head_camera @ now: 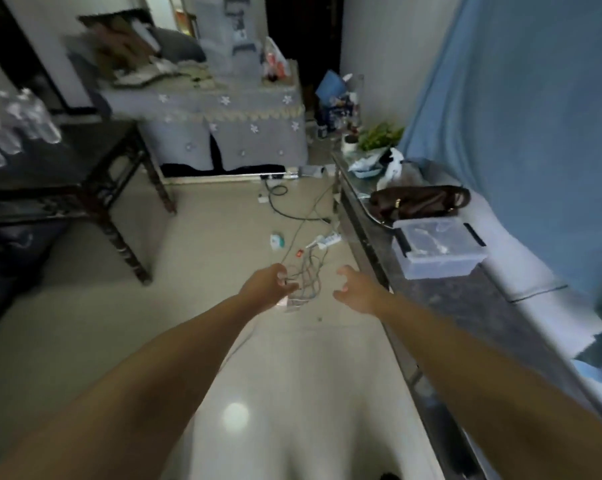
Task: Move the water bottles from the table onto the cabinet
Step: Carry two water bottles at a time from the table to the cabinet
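Observation:
Several clear water bottles [18, 126] stand together on the dark wooden table [84, 157] at the far left, blurred. A long dark-topped cabinet [465, 299] runs along the right side. Both arms reach forward over the floor between the two. My left hand [268, 284] holds nothing, its fingers loosely curled. My right hand [356, 289] is also without a load, fingers spread and slightly bent, just left of the cabinet's edge. Both hands are far from the bottles.
On the cabinet lie a clear lidded plastic box [438, 247], a brown bag [420, 200], a white bag and a small plant [379, 136]. Cables and a power strip [323, 241] lie on the floor ahead. A grey covered table [223, 126] stands at the back.

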`<state>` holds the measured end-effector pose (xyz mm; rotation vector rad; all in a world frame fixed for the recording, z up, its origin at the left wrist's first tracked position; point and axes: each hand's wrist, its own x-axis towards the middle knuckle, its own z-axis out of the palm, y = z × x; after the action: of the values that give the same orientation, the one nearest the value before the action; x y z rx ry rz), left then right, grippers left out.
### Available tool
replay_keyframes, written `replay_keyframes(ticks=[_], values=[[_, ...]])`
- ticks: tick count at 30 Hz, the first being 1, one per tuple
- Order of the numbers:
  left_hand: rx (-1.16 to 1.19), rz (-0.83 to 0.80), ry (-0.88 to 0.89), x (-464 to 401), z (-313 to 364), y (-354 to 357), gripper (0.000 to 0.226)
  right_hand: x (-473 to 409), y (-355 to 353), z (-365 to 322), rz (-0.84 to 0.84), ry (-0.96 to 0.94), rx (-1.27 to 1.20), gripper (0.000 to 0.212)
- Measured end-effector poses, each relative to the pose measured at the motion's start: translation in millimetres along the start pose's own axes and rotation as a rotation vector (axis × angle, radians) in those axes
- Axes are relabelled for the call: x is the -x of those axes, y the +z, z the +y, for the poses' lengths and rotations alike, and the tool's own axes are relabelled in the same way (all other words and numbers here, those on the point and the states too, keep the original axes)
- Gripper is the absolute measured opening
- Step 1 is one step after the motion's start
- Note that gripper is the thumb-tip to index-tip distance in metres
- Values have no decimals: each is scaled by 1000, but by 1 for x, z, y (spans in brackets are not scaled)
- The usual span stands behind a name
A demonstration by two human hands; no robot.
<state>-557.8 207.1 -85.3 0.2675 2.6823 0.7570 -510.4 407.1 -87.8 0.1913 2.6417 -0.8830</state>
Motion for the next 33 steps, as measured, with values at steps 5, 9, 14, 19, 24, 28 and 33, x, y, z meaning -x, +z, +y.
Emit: replay_keyframes(ticks=[5,9,14,19,24,28,33], values=[[101,123,-172,7,-86,-55,48,-52,37,-93,-95,-118,102,42],[143,168,-264,2,-135,-75,48,-94,58,-136,-143,-197,114,53],[150,191,-354,-29,-181,-107,48,-162,67,-187,-197,-291,139,62],[142,273,-383,-111,-210,-162,48,-263,58,-241,-235,-376,150,60],[125,277,-415,-182,-224,-204,48,-349,28,-283,-272,-397,196,57],[153,304,-438,-224,-243,-231,48,-409,25,-316,-283,-395,208,54],[184,317,-488,-268,-285,-268,49,-473,53,-371,-338,-438,233,53]])
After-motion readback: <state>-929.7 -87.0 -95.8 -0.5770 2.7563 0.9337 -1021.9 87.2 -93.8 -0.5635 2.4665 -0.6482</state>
